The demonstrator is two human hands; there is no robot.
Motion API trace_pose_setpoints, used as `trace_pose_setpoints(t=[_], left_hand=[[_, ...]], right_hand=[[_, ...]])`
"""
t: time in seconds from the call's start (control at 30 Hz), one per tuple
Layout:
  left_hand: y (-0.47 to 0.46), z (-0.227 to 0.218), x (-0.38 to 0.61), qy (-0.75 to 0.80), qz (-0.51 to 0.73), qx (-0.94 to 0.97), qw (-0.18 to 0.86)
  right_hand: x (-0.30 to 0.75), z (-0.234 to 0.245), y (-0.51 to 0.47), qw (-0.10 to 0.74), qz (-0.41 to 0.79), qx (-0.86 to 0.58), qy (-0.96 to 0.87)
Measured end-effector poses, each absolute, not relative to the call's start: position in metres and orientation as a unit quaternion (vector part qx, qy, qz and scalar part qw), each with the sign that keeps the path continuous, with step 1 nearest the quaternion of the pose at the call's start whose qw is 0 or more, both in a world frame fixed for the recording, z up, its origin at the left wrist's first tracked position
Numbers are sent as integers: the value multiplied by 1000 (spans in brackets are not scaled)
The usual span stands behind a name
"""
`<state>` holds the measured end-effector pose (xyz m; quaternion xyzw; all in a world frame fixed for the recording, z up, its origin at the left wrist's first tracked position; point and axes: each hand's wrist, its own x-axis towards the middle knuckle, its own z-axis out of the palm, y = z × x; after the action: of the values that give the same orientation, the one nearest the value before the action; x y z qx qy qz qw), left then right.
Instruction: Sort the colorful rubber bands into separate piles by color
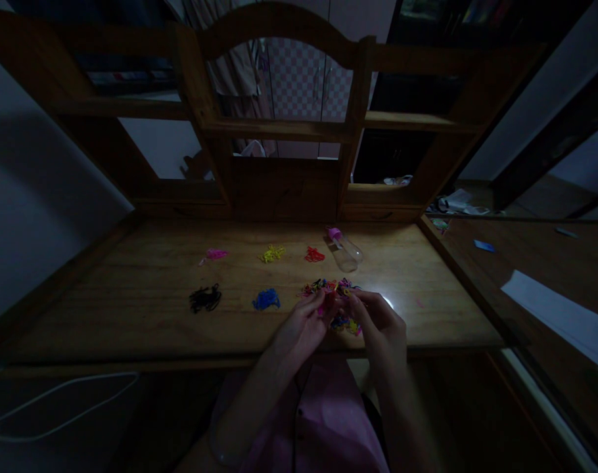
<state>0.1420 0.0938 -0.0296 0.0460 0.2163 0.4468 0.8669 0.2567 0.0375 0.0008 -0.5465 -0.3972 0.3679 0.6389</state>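
Observation:
My left hand (305, 322) is closed around a few pink and red rubber bands (329, 289), held just above a mixed pile. Close beside it, my right hand (382, 322) has thumb and fingers pinched together at the same bunch; what lies between them is too small to make out. Under and behind both hands spreads the mixed-colour pile of rubber bands (345, 323), partly hidden by them. Separate heaps lie to the left: blue bands (266, 299), black bands (205, 298), pink bands (216, 253), yellow bands (272, 253) and red bands (315, 254).
A clear plastic bottle (348, 255) with a pink top lies behind the pile. The wooden desk (146, 282) has a shelf frame (279, 131) along its back. On a surface at the right are a white paper sheet (560, 312) and a small blue packet (483, 246).

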Motion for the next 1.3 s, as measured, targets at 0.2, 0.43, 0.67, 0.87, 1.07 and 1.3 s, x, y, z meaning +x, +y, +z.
trace_pose_setpoints(t=[0.2,0.43,0.67,0.87,1.07,1.3], left_hand=[[91,-29,144,208,461,76,859],[92,-30,140,200,471,51,858],[91,-20,136,191,436,54,878],[89,-15,136,165,427,76,886],[88,-13,134,153,415,62,894],[102,-6,103,220,468,-5,856]], right_hand=[[248,-3,37,632,379,-543,-402],[252,-2,35,642,357,-555,-390],[254,-3,27,639,324,-577,-393],[251,-8,26,579,296,-596,-471],[253,-9,27,553,273,-624,-480],[263,-1,20,578,277,-637,-428]])
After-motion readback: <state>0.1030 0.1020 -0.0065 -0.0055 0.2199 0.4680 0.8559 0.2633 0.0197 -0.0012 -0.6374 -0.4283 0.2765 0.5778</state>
